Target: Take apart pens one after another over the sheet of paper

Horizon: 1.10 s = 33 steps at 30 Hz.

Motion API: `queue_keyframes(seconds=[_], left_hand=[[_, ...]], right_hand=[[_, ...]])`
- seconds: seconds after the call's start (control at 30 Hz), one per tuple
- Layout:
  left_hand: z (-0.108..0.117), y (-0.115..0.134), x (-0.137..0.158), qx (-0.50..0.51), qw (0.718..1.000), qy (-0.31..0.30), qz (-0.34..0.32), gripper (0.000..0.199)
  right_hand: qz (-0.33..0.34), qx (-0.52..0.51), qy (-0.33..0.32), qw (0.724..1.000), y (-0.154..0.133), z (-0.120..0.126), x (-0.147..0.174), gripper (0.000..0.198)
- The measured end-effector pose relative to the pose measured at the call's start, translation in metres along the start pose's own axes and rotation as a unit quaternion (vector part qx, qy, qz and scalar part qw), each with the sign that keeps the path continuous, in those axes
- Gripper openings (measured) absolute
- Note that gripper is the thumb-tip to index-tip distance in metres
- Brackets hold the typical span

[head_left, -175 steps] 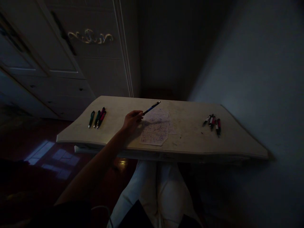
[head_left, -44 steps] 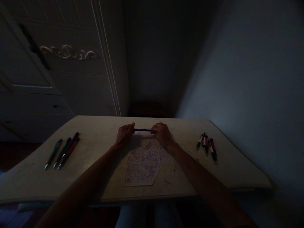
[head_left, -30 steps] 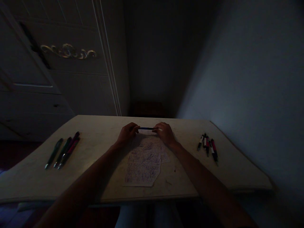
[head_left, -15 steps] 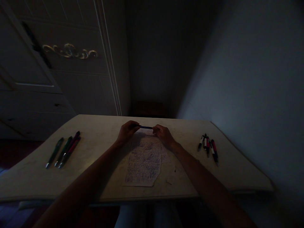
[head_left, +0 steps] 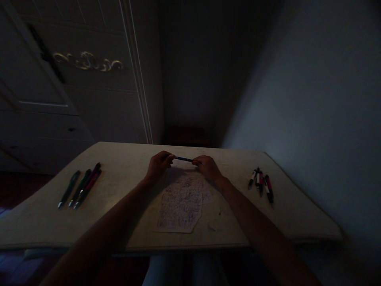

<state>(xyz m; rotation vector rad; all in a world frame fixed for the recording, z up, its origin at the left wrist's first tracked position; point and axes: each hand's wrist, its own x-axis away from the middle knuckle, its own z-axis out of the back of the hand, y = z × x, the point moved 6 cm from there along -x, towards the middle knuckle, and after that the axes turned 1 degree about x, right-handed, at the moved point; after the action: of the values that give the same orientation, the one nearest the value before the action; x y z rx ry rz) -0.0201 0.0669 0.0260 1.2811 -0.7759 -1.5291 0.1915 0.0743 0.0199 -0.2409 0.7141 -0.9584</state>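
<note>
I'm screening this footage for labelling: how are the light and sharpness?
Head view: dim, with the wall at right lighter than the dark corner beyond the table; head view again: the pen discernible, the scribbled paper too unclear to read.

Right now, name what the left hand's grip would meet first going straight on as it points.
Probably the right hand, holding the other end of the blue pen; depth is unclear.

One slim dark-blue pen (head_left: 183, 159), two green pens with silvery tips (head_left: 69, 189), two magenta pens (head_left: 89, 187). Looks like five black pens with white or red barrels (head_left: 261, 183), overlapping tho. Plus at least two scribbled paper sheets (head_left: 180, 204).
</note>
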Motion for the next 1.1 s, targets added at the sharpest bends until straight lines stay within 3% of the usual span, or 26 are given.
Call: queue_keyframes(seconds=[0.17,0.47,0.63,0.8,0.93,1.1], left_hand=[[0.003,-0.001,0.002,-0.082,0.996,0.015,0.016,0.043],[0.002,-0.006,0.008,-0.05,0.994,0.03,0.087,0.064],[0.001,-0.005,0.011,-0.04,0.993,0.029,0.109,0.066],[0.005,-0.001,0.007,-0.046,0.994,0.041,0.085,0.063],[0.005,-0.001,0.007,-0.048,0.995,0.038,0.078,0.062],[0.005,-0.002,0.007,-0.049,0.995,0.033,0.077,0.061]], right_hand=[[0.031,0.055,-0.003,0.998,-0.011,0.003,0.0,0.011],[0.023,0.044,0.077,0.996,-0.019,0.015,0.004,0.01],[0.014,0.015,0.101,0.995,-0.017,0.018,0.005,0.01],[-0.014,-0.05,0.092,0.994,-0.006,0.01,0.005,0.038],[-0.012,-0.072,0.048,0.996,0.001,0.003,0.003,0.03],[-0.015,-0.115,0.038,0.992,0.002,0.004,0.002,0.039]])
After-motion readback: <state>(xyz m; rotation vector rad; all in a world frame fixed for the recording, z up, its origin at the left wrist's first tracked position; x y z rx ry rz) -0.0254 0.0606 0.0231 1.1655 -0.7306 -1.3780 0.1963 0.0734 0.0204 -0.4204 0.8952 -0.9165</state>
